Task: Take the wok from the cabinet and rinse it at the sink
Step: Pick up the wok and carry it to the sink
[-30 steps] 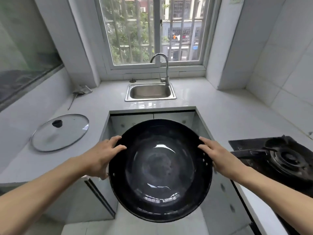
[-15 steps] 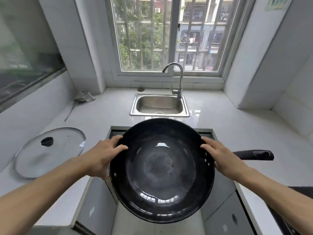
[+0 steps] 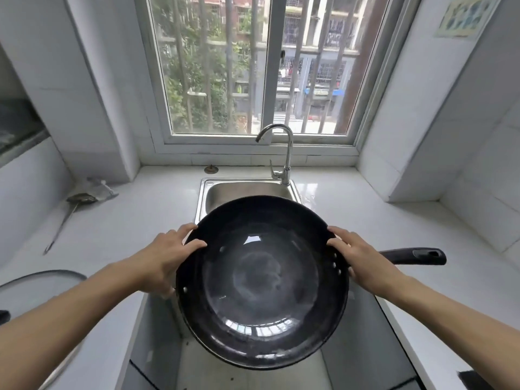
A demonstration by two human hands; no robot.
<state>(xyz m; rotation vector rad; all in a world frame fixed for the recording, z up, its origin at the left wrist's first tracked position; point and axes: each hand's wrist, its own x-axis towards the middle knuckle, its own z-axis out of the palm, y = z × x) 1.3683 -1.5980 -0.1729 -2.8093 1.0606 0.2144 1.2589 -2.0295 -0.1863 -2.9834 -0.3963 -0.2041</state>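
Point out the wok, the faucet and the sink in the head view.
wok (image 3: 261, 280): head view, centre of its dark inner bottom.
faucet (image 3: 289, 153): head view, upright part of the curved metal neck.
sink (image 3: 244, 190): head view, steel back wall of the basin.

The round black metal wok (image 3: 261, 282) is held between the hands, before the steel sink (image 3: 247, 190); the chrome tap (image 3: 284, 153) stands behind; a glass lid (image 3: 36, 291) lies left on the white counter (image 3: 135, 215).

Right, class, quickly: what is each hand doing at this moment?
Left hand: grips the wok by its left rim.
Right hand: grips the wok's right rim.
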